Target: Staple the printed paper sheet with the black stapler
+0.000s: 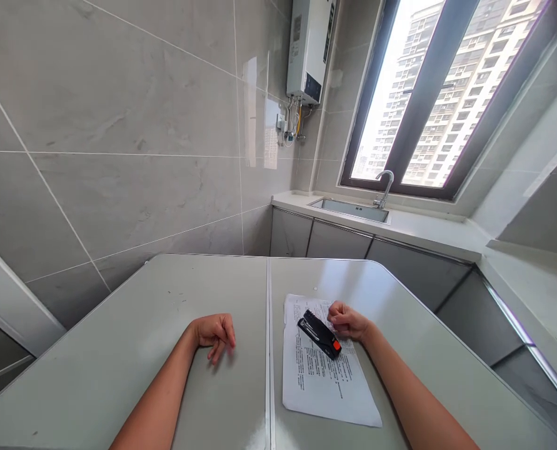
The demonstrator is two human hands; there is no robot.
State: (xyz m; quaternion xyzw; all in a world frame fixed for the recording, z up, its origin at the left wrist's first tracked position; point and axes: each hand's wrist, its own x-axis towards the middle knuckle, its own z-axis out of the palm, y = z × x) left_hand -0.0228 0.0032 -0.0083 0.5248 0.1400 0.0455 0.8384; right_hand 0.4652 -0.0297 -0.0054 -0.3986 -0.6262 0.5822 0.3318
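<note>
A black stapler (319, 335) with an orange-red patch at its near end lies slantwise on sheets of printed paper (325, 394). These sheets rest right of the table's middle seam. Just to the right of the stapler is my right hand (347, 320), its fingers curled into a loose fist over the paper's edge, with nothing visible in it. My left hand (215, 334) is over the left half of the table, wrist bent, fingers loosely bent and apart, holding nothing. The paper is the nearest thing to it, across the seam.
The pale table (119, 350) has a lengthwise seam and a few tiny dark specks on its left half. Beyond it are a counter with a sink (353, 209) and a faucet (386, 187). A water heater (310, 53) hangs on the tiled wall beside a window (428, 106).
</note>
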